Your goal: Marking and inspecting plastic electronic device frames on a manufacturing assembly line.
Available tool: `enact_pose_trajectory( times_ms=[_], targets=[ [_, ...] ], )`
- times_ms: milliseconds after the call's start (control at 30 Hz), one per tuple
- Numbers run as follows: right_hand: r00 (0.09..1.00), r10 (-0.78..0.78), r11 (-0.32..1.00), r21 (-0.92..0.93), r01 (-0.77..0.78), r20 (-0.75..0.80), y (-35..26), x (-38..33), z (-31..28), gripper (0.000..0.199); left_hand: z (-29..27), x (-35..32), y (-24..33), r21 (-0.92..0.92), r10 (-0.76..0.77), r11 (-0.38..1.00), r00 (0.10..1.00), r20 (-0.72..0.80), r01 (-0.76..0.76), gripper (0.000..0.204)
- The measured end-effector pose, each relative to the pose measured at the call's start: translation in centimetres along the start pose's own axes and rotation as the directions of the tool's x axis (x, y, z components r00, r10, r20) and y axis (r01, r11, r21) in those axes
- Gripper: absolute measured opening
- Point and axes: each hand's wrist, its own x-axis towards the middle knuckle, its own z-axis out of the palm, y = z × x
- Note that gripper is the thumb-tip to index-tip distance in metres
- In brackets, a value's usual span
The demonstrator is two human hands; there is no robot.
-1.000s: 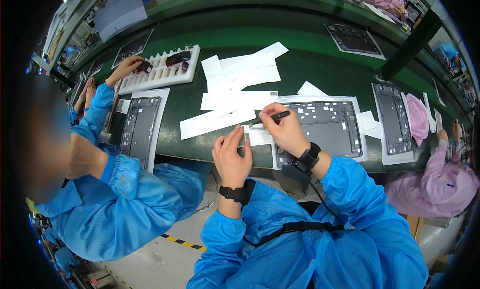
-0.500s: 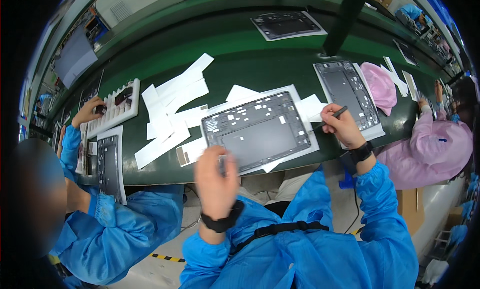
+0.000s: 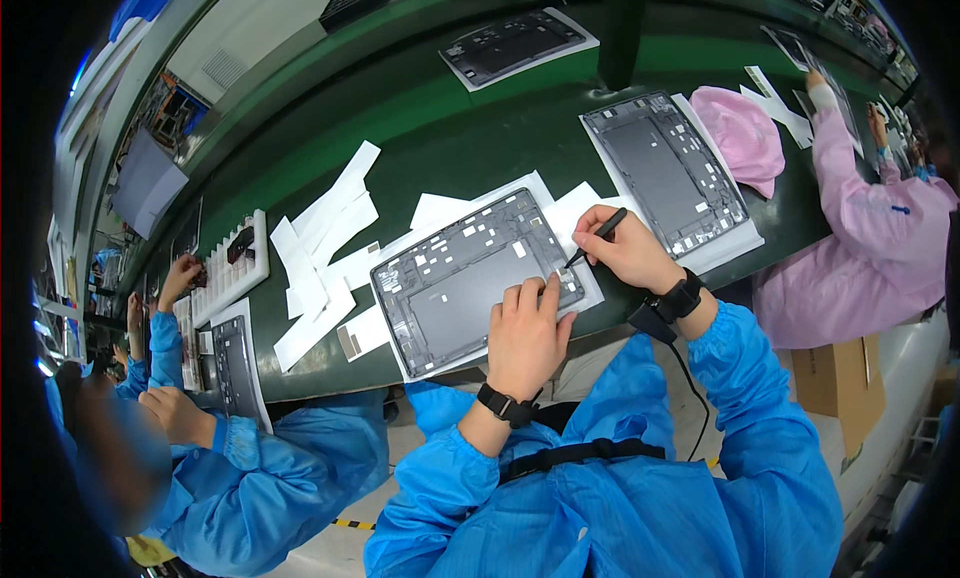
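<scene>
A dark grey tablet housing [image 3: 460, 293], dotted with small white pieces, lies on a white sheet [image 3: 537, 185] at the table's front edge. My left hand [image 3: 527, 343] rests its outstretched fingertips on the housing's right part, holding nothing. Pinched in my right hand [image 3: 632, 253] is a slim black pen-like tool [image 3: 607, 224]. It slants down to the housing's right edge, its tip close to my left index fingertip. Whether the tip touches a white piece there is too small to tell. Both wrists wear black bands.
Loose white strips [image 3: 322, 243] lie left of the housing. Another housing [image 3: 665, 173] and a pink cap [image 3: 738, 138] are at the right, a third housing [image 3: 520, 48] at the back. A co-worker in blue sits left by a white slotted tray [image 3: 232, 273], one in pink right.
My left hand has moved right and forward, down onto the housing's right part. My right hand has brought the tool's tip in over the housing's right edge. The view has shifted.
</scene>
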Motion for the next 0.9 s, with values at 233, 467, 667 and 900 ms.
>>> enact_pose_trajectory(
  times_ms=[233, 467, 667, 900],
  targets=[
    [1.0, -0.004, 0.996, -0.091, 0.003, -0.01, 0.4, -0.1, 0.2, 0.011, -0.2, 0.3, 0.1, 0.05, 0.028, 0.998, 1.0, 0.006, -0.029, 0.049],
    [0.999, -0.024, 0.994, -0.107, 0.022, -0.023, 0.3, -0.2, 0.4, 0.014, 0.2, 0.5, 0.0, 0.112, 0.058, 0.992, 0.997, 0.053, -0.064, 0.05],
    [0.921, -0.026, 0.983, 0.158, 0.094, -0.39, 0.4, 0.1, -0.4, 0.013, 0.0, 1.0, 0.0, 0.2, 0.106, 0.973, 0.993, 0.061, -0.116, 0.047],
    [0.935, 0.081, 0.991, 0.124, -0.04, -0.345, -0.2, 0.2, -1.0, 0.029, 1.4, 0.9, -0.1, 0.137, 0.1, 0.985, 0.995, 0.002, -0.1, 0.047]
  ],
)
